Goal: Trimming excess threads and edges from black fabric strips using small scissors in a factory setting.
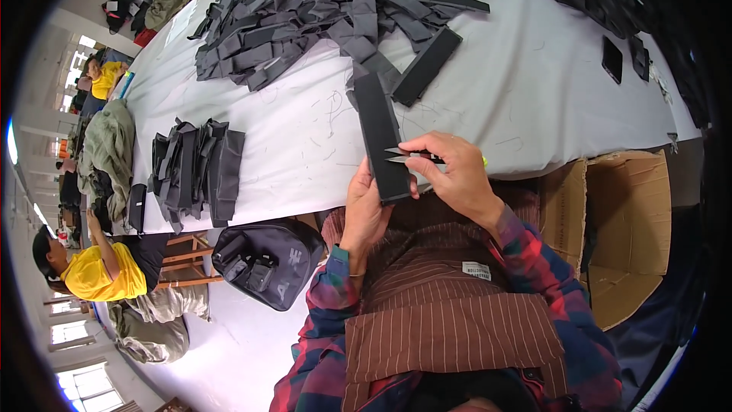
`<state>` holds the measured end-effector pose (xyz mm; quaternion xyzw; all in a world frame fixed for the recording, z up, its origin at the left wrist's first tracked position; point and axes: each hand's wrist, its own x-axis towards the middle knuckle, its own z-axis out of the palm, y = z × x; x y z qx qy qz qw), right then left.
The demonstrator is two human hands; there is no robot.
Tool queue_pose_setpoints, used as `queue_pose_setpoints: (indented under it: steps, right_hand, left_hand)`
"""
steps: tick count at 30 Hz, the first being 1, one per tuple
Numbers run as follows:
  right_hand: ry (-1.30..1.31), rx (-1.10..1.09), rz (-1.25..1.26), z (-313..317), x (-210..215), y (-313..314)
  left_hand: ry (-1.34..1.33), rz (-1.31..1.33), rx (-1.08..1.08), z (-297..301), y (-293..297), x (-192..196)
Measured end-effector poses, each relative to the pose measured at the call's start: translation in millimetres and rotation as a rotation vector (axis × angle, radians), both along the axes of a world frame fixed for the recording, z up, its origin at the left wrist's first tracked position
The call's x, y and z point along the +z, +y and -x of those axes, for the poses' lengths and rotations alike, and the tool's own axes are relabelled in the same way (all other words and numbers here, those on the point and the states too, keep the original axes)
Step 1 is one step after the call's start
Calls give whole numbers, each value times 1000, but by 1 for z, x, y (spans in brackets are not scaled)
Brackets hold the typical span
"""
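Left fingers (361, 178) grip a black fabric strip (377, 126), right fingers (425, 142) metal snips (399, 159). Tabletop's (488, 122) near-left-corner grey fabric stack (204, 168) looks done — farther grey heap (293, 19), pending.

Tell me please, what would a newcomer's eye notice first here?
Probably the big heap of dark fabric pieces, far across the table. In the middle, the left fingers hold a dark strip, and the right fingers a pointed metal tool over it. At lower left, a bright yellow shirt stands out.
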<state>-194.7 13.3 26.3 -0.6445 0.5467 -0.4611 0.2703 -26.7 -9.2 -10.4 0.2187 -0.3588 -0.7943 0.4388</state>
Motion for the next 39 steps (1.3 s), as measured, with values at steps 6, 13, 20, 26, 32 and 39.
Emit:
queue_pose_setpoints:
  steps: [6, 13, 20, 26, 32, 39]
  right_hand:
    - [121, -49, 126, -12, 1, 2]
    - [123, -75, 72, -6, -1, 5]
    - [199, -300, 161, -2, -23, -2]
    - [172, -376, 171, -5, -29, -2]
    - [260, -395, 192, -1, -27, 0]
    - [131, -274, 86, -4, -25, 2]
  left_hand:
    - [-186, 47, 95, 2, 7, -4]
    - [-191, 41, 11, -1, 16, 6]
    - [-153, -29, 2, -3, 34, 5]
    - [-129, -70, -24, -7, 43, 1]
    - [-114, -48, -46, -9, 46, -5]
    - [-210, -40, -39, -13, 50, -17]
